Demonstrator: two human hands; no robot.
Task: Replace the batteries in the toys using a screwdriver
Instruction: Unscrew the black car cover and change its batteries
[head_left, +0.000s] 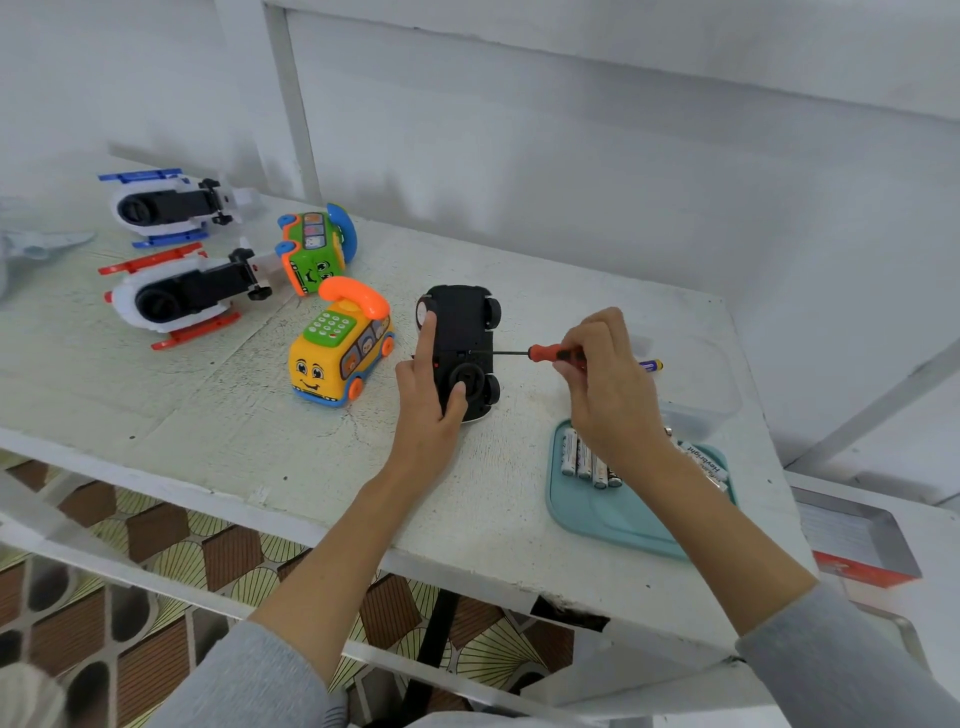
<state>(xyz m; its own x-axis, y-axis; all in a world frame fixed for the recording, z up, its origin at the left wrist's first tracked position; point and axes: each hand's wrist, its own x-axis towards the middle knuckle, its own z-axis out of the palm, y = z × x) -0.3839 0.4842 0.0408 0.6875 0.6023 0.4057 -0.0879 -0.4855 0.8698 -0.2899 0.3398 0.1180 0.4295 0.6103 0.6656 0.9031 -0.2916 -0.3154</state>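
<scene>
A toy car (464, 332) lies upside down on the white table (234, 415), its black underside up. My left hand (428, 400) grips it from the left, index finger along its side and thumb on the round part near its front. My right hand (608, 379) holds a red-handled screwdriver (545, 354) level, with the thin shaft's tip touching the middle of the car's underside. Several white batteries (584, 460) lie on a teal tray (613, 514) under my right forearm. One purple battery (652, 366) lies behind my right hand.
A yellow bus phone toy (337, 353) stands just left of the car, a green one (314, 249) lies behind it. Two toy helicopters, red (182, 296) and blue (166, 205), lie at far left. A clear container (696, 384) sits at right. The table's front edge is close.
</scene>
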